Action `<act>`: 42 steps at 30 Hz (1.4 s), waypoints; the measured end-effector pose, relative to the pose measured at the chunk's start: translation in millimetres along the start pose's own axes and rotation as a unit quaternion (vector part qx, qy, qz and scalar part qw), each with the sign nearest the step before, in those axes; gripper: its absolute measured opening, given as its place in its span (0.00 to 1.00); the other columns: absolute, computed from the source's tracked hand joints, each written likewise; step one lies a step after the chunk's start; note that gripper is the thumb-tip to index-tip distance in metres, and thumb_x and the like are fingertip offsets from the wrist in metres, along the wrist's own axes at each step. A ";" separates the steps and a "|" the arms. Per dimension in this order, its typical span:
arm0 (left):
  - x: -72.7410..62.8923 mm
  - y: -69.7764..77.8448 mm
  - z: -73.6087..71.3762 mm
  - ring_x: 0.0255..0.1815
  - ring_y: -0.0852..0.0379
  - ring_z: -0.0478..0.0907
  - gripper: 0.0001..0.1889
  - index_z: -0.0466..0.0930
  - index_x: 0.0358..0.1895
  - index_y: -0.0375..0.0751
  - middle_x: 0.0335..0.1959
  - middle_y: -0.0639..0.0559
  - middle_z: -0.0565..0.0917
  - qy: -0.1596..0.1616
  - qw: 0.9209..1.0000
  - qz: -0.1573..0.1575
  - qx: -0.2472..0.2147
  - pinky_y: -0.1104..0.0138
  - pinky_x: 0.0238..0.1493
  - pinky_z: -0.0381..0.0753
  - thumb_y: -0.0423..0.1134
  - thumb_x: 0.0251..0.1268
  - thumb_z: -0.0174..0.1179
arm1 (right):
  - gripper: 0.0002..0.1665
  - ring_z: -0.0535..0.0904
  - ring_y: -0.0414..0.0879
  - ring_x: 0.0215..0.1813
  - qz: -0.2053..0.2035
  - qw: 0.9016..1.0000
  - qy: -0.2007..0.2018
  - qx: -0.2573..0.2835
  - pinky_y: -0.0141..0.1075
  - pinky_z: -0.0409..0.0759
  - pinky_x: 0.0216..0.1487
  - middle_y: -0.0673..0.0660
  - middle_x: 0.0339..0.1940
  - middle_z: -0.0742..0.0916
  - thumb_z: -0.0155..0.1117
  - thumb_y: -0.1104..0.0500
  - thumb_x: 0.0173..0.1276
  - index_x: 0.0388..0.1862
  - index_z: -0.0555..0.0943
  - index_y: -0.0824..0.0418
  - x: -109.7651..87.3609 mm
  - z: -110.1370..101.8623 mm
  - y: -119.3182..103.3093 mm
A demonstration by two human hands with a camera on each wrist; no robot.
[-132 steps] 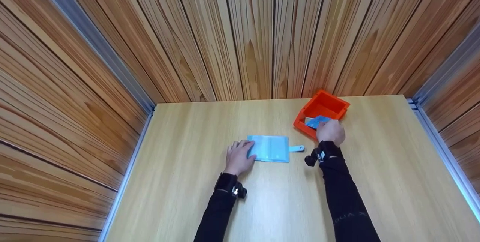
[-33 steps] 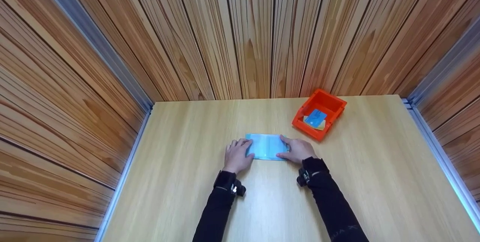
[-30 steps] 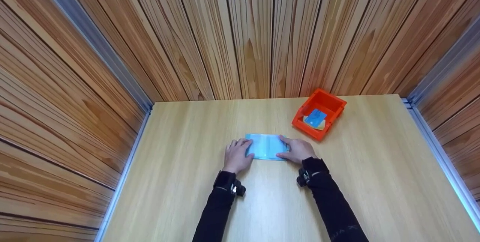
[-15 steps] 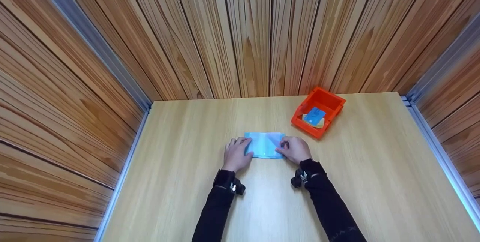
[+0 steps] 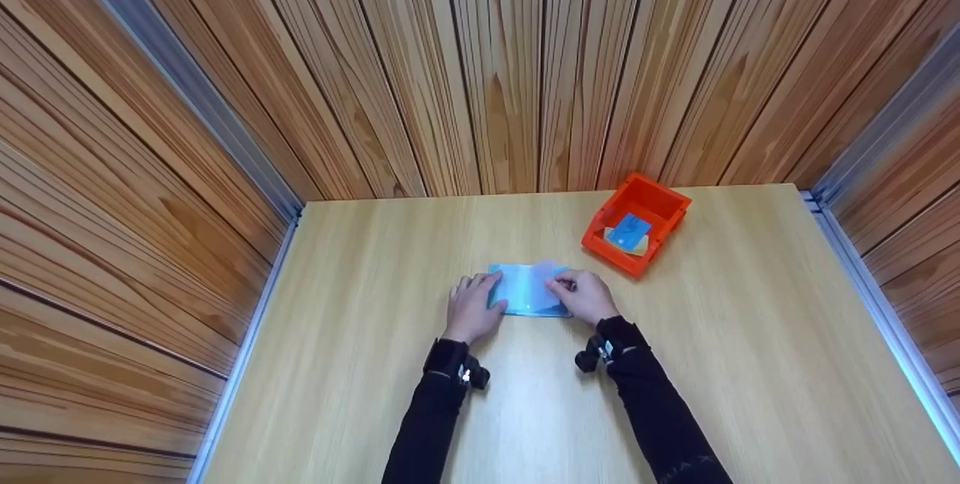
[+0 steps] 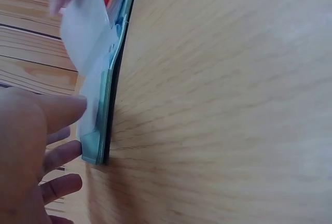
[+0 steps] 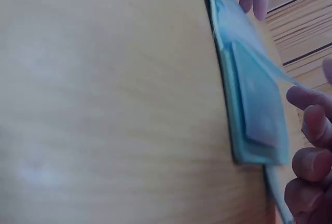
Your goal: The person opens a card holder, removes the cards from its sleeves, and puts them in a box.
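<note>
The blue card holder (image 5: 517, 293) lies spread flat on the desk (image 5: 375, 281), and it serves here as landmark. At its left edge the left hand (image 5: 472, 309) rests with fingers relaxed, touching the border and grasping nothing. At its right half, the grip of the right hand (image 5: 589, 296) pinches a translucent sleeve (image 5: 544, 276), which stands raised and tilted above the holder. Beyond the holder, to its right, is an orange box (image 5: 613, 258), in which a blue card (image 5: 628, 230) lies upon a yellowish one. The step in hand seems to be the turning of this sleeve inside the holder. The next move probably calls for a light, steady pinch, leading the thin sleeve leftward, while the left fingers press the holder so that it does not slide.
</note>
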State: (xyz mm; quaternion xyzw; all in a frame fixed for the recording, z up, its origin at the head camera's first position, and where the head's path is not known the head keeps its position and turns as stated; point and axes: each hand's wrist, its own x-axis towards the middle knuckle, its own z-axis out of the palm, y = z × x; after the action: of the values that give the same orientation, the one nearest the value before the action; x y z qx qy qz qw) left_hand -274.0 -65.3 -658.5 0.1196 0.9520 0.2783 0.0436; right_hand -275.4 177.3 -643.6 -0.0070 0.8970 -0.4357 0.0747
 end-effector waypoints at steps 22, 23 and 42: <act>0.3 3.0 1.8 0.62 0.48 0.74 0.30 0.69 0.78 0.55 0.66 0.49 0.80 0.053 0.995 0.022 0.076 0.56 0.54 0.69 0.51 0.75 0.60 | 0.22 0.77 0.45 0.44 -0.051 0.994 -0.083 -0.042 0.40 0.72 0.46 0.49 0.40 0.85 0.59 0.45 0.80 0.66 0.84 0.49 3.1 20.7 -18.3; 0.4 3.2 2.7 0.62 0.48 0.73 0.30 0.69 0.78 0.56 0.66 0.50 0.80 0.051 0.995 0.023 0.081 0.56 0.54 0.69 0.51 0.75 0.60 | 0.22 0.77 0.44 0.41 -0.050 0.995 -0.082 -0.042 0.39 0.71 0.44 0.48 0.37 0.83 0.59 0.45 0.80 0.66 0.84 0.49 2.9 19.7 -18.3; -2.9 5.5 5.3 0.62 0.47 0.72 0.30 0.69 0.77 0.54 0.67 0.49 0.78 0.032 0.996 0.024 0.086 0.55 0.57 0.68 0.51 0.75 0.58 | 0.29 0.74 0.46 0.31 -0.034 0.997 -0.055 -0.042 0.36 0.67 0.33 0.50 0.30 0.78 0.65 0.44 0.75 0.72 0.79 0.47 0.9 -6.4 -9.5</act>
State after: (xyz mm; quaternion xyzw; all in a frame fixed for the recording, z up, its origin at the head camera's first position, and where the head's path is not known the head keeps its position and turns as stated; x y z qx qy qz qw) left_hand -269.2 -58.7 -659.9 0.1365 0.9703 0.1999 -0.0037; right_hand -277.6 176.4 -632.4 -0.0652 0.9081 -0.3991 0.1089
